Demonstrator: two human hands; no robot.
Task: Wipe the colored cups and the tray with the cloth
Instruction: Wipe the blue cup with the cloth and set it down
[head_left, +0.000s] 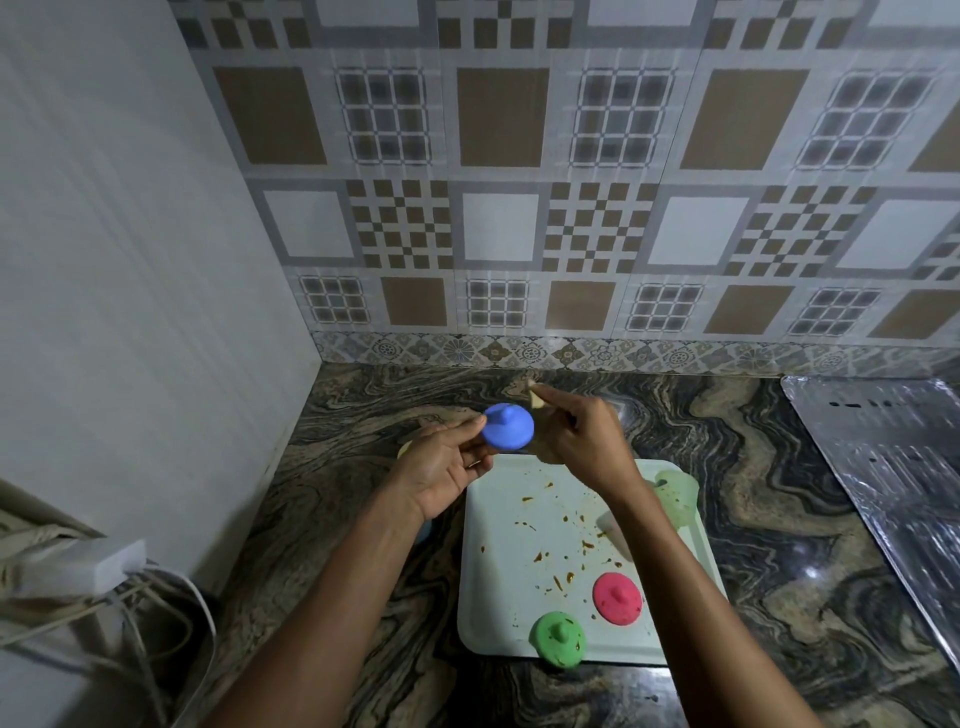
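Your left hand (447, 462) pinches the blue cup (508, 427) by its edge, held up past the far side of the tray (488, 597); your right hand (576, 441), wrist bent, is curled round the cloth (535, 397) just beside it. Judging by this, rotate the cup against the cloth, covering knob and skirt. Red cup (617, 597) and green cup (558, 639) sit on the stained tray

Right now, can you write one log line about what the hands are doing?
left hand: holds blue cup | right hand: pinches cloth beside it | tray: stained | red cup, green cup: on tray
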